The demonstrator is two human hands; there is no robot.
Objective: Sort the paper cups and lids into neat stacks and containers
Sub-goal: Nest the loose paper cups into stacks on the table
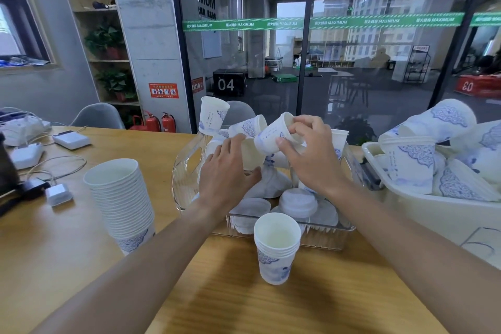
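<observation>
A clear plastic bin (187, 171) in the middle of the table holds a jumble of white paper cups with blue patterns and several white lids (297, 202). My right hand (309, 154) grips one tilted cup (272, 135) above the bin, thumb and fingers around its rim. My left hand (227, 171) reaches into the bin and grips another cup (250, 156) lying there. A tall stack of nested cups (122, 198) stands at the left. A short stack (276, 247) stands in front of the bin.
A white tub (423, 206) at the right overflows with more loose cups. Chargers, white adapters and cables (57, 168) lie on the wooden table's left side. Grey chairs and a glass wall stand behind the table.
</observation>
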